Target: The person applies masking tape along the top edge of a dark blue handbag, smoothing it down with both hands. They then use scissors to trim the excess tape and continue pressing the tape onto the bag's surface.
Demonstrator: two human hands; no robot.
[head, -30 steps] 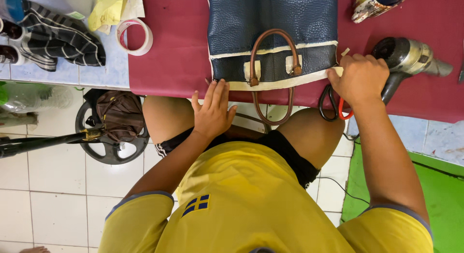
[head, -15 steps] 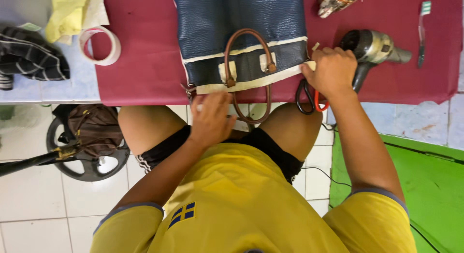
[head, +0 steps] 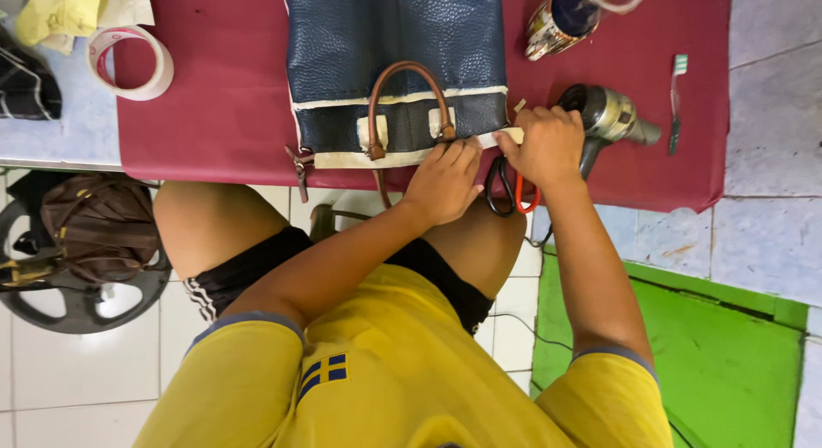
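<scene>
One camera only — worn on the person's head, it looks steeply down past the yellow shirt [head: 402, 371] and bare thighs onto the near edge of the red-covered table [head: 223, 114], which runs across the top of the frame. It sits close: both forearms fill the middle, and the tiled floor [head: 77, 371] shows left and right below. No second view shares the scene — only this downward one.

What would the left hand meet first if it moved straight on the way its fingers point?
Probably the left hand would meet the brown handle of the blue bag; its fingers already rest on the cream trim.
</scene>
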